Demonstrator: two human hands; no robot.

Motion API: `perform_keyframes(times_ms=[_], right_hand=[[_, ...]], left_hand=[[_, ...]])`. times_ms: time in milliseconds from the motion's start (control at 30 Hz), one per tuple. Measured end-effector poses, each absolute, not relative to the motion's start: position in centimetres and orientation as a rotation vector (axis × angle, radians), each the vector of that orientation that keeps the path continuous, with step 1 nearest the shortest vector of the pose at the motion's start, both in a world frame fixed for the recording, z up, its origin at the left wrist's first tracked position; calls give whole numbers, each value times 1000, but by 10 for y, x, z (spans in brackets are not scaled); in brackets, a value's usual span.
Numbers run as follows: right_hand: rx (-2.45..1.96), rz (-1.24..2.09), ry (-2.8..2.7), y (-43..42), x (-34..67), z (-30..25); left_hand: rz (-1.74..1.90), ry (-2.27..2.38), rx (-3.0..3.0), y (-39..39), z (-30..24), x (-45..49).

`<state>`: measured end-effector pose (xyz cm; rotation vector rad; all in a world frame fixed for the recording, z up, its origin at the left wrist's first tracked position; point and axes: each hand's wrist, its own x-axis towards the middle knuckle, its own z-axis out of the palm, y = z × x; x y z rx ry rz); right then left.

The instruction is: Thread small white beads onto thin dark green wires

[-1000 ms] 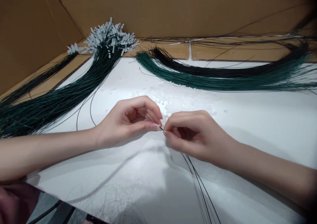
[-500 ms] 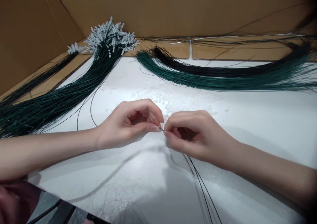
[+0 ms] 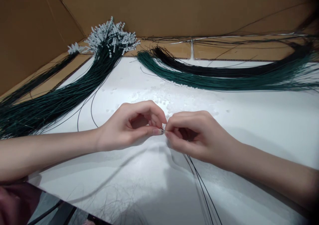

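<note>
My left hand [image 3: 132,125] and my right hand [image 3: 194,133] meet fingertip to fingertip over a white sheet [image 3: 261,118]. Between thumb and forefinger my right hand pinches the tip of a thin dark wire [image 3: 201,188], one of a few strands trailing down toward me. At that tip my left hand's fingers are pinched together on something tiny; I cannot make out what. Small white beads [image 3: 161,97] lie scattered on the sheet just beyond my hands.
A bundle of green wires with white beaded tips [image 3: 109,39] fans out at the back left. Bare green wires [image 3: 211,80] and black wires [image 3: 199,69] curve across the back right. Brown cardboard walls [image 3: 174,9] enclose the area.
My left hand has crept slightly right, closing the small gap to my right hand's fingertips. The right hand and the wires stay where they were.
</note>
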<state>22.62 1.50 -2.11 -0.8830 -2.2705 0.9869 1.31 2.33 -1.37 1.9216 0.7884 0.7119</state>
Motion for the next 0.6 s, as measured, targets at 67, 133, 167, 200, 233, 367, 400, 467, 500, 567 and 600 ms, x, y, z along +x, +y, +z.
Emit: perform_keyframes(times_ms=[67,133,167,200,233,367,400,467,500,567,600], right_hand=[[-882,989,-2273,15,226,-21],[-884,995,-2272,15,226,-21],[-882,997,-2270,15,226,-21],[-879,996,-2266,15,226,-21],[-877,995,-2262,15,227,-21],[-878,991,-2248,14,227,-21],[-881,991,-2245,14,227,-21],[-886,998,-2235,13,226,-20],[-889,1006,-2231,13,226,-20],[-898,1023,-2221,13,226,-20],[-900,1031,-2215,13,226,-20]], left_hand=[[718,787,1930,23,-14,13],[721,787,1931,22,-14,13],[725,785,1929,22,-14,13],[730,782,1926,22,-14,13],[737,778,1925,22,-14,13],[759,788,1914,22,-14,14],[766,797,1902,22,-14,14],[784,811,1871,21,-14,14],[794,814,1858,21,-15,15],[812,817,1839,21,-15,15],[817,815,1832,20,-16,15]])
